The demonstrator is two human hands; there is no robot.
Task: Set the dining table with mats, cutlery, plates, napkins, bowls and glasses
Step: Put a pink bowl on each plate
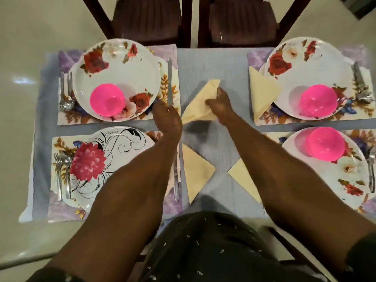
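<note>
My right hand (220,105) grips a folded cream napkin (200,100) lifted over the middle of the blue tablecloth (209,64). My left hand (166,117) holds the handle end of a table knife (169,82) lying on the far left floral mat (173,55). That mat bears a rose plate (122,72) with a pink bowl (107,102) and a fork and spoon (66,92) on its left. Three more cream napkins lie flat: near left (195,171), near right (243,180), far right (261,92).
The near left mat has a swirl-pattern plate (105,159), cutlery (63,171) and a knife (176,180), without a bowl. Both right mats carry rose plates with pink bowls (317,100) (325,143) and cutlery. Two dark chairs (146,19) (242,19) stand beyond the far edge.
</note>
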